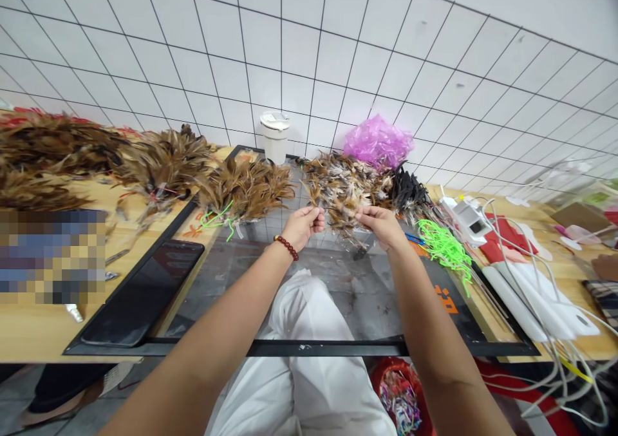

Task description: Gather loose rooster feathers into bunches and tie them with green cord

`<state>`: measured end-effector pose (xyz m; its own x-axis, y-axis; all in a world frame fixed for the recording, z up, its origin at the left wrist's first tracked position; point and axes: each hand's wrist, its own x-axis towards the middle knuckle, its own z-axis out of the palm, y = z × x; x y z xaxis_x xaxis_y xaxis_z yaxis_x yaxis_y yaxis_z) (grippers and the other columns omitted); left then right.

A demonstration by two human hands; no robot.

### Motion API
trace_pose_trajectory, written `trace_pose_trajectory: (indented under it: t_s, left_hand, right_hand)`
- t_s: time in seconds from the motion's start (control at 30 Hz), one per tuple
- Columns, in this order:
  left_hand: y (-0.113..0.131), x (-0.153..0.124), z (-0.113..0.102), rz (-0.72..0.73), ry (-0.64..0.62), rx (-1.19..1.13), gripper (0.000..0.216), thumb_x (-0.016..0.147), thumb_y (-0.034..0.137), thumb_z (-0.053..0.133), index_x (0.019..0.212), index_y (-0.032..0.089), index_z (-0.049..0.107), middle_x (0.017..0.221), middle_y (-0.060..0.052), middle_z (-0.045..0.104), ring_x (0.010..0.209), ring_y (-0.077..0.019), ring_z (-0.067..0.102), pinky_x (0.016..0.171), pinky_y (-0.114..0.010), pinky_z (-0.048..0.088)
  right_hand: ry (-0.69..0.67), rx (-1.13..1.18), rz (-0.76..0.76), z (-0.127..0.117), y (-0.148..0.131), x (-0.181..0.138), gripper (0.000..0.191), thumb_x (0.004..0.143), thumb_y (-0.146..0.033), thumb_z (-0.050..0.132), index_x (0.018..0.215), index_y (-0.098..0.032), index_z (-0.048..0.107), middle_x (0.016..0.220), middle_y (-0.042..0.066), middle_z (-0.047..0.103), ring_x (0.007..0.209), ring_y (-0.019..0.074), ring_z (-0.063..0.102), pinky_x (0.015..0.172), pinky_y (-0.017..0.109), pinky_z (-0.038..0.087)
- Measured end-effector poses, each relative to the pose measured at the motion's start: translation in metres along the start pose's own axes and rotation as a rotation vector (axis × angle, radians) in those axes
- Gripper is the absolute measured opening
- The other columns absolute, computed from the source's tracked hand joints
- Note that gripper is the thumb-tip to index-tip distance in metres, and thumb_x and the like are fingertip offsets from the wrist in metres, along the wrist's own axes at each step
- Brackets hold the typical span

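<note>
Both my hands are pinched in front of a loose pile of brown, white and grey feathers (338, 181) on a glass-topped panel (232, 301). My left hand (305, 227), with a dark red bead bracelet (288, 248) at the wrist, has its thumb and fingertips pressed together; what it grips is too small to tell. A short gap to the right, my right hand (382, 225) pinches at the front edge of the pile. Feathers show right by its fingertips, but whether one is held is unclear. Left of the pile lies a bundle of brown feathers (251, 188) with green ties.
A lidded white cup (275, 140) and a pink plastic bag (379, 141) stand by the tiled wall. Black feathers (409, 188) and green cords (445, 246) lie right, beside white cables (548, 281). A phone (145, 291) and more feather bundles (161, 159) are left.
</note>
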<state>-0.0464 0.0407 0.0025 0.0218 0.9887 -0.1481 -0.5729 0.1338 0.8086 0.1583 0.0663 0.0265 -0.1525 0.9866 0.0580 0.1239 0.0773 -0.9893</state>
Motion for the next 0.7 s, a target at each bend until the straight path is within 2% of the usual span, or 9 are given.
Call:
trace_pose_trajectory:
  t_s: [0.1,0.27,0.4,0.53,0.6,0.7]
  left_hand:
    - [0.000,0.000,0.000,-0.002,0.001,0.003,0.009,0.079,0.017,0.065,0.076,0.009,0.062,0.059,-0.002,0.060,0.051,-0.0073,0.055,0.049,-0.019,0.045]
    - [-0.002,0.001,-0.001,-0.001,-0.021,0.005,0.010,0.078,0.017,0.067,0.076,0.009,0.062,0.065,-0.003,0.062,0.053,-0.0076,0.058,0.051,-0.020,0.047]
    - [-0.003,0.003,-0.002,0.025,-0.033,0.006,0.009,0.078,0.017,0.066,0.075,0.009,0.063,0.077,-0.006,0.066,0.056,-0.0073,0.059,0.054,-0.020,0.049]
    - [-0.004,0.002,-0.002,0.027,-0.047,0.007,0.009,0.078,0.017,0.067,0.077,0.008,0.064,0.083,-0.009,0.068,0.059,-0.0073,0.060,0.057,-0.021,0.050]
    - [-0.004,0.001,-0.001,0.026,-0.058,0.003,0.010,0.076,0.017,0.068,0.077,0.008,0.064,0.096,-0.011,0.068,0.061,-0.0072,0.060,0.057,-0.022,0.051]
    - [-0.002,-0.002,0.000,0.040,-0.063,-0.003,0.011,0.074,0.018,0.070,0.075,0.009,0.064,0.112,-0.012,0.065,0.059,-0.0058,0.060,0.054,-0.021,0.049]
  right_hand:
    - [0.066,-0.041,-0.055,0.005,0.003,0.001,0.027,0.057,-0.039,0.073,0.065,-0.016,0.063,0.058,-0.004,0.054,0.053,0.0074,0.040,0.052,0.022,0.032]
    - [0.170,-0.066,-0.080,0.012,0.006,0.003,0.030,0.060,-0.044,0.070,0.072,-0.016,0.068,0.066,-0.001,0.063,0.061,0.0115,0.051,0.059,0.025,0.040]
    - [0.197,-0.154,-0.113,0.011,0.008,0.003,0.026,0.059,-0.038,0.071,0.073,-0.017,0.070,0.071,0.001,0.067,0.065,0.0134,0.056,0.064,0.026,0.043]
    - [0.152,-0.071,-0.041,0.012,0.005,0.001,0.023,0.059,-0.035,0.071,0.072,-0.017,0.067,0.061,-0.001,0.063,0.055,0.0115,0.053,0.055,0.024,0.039]
    - [0.103,0.017,0.001,0.014,0.003,0.000,0.024,0.059,-0.036,0.072,0.072,-0.017,0.064,0.059,-0.001,0.062,0.054,0.0117,0.054,0.051,0.023,0.038]
    - [0.083,0.028,0.003,0.018,0.001,-0.002,0.026,0.058,-0.037,0.074,0.070,-0.017,0.064,0.064,0.002,0.065,0.055,0.0117,0.056,0.049,0.022,0.037]
